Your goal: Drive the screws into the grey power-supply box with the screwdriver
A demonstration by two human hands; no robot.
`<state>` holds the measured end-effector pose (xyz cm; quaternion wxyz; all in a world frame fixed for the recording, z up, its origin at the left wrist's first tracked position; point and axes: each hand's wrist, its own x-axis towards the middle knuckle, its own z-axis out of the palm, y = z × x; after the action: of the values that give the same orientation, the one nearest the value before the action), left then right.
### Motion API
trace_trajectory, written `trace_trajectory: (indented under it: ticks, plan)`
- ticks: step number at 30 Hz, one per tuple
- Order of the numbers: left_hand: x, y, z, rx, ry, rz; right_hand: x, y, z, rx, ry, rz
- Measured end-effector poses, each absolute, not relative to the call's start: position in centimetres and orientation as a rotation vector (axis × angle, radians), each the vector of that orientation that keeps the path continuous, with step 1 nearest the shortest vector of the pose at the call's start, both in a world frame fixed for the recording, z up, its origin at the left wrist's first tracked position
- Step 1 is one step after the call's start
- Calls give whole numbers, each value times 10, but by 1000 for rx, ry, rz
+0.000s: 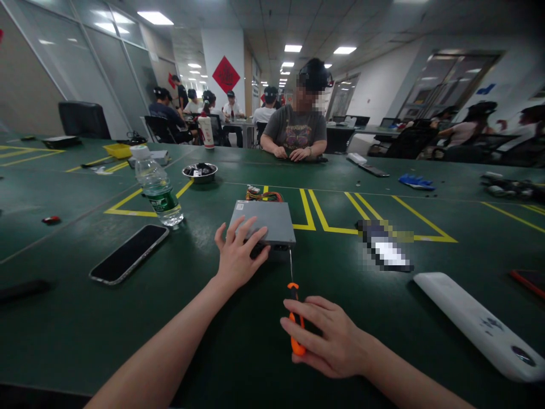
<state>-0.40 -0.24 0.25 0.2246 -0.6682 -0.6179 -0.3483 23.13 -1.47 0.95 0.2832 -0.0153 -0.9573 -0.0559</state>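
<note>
A grey metal power supply unit (272,218) lies on the green table, its bundle of coloured wires (264,195) at the far side. My left hand (239,255) holds it, fingers spread over the top and thumb at the near face. My right hand (326,335) grips an orange and black screwdriver (293,318) by its handle. The screwdriver's thin shaft points away from me, and its tip meets the unit's near right corner. Whether the tip sits in a screw is too small to tell.
Left of the unit are a water bottle (159,193), a black phone (130,254) and a metal bowl (200,172) of small dark parts. To the right lie a blurred-out phone (385,247) and a long white device (472,321). A person (293,125) sits across the table.
</note>
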Motion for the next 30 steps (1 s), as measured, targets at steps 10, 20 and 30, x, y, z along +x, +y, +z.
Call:
trace_trajectory:
  ticks: [10,20,30]
  plan:
    - [-5,-2,3,-1912,-1692,-1004,234,-13,0,-61,-2467,-1]
    - [-5,-1,2,-1898,-1697,-1062,229,-14,2,-19,-2444,-85]
    - [-6,-1,4,-1910,-1706,-1068,234,-15,9,-80,-2612,-73]
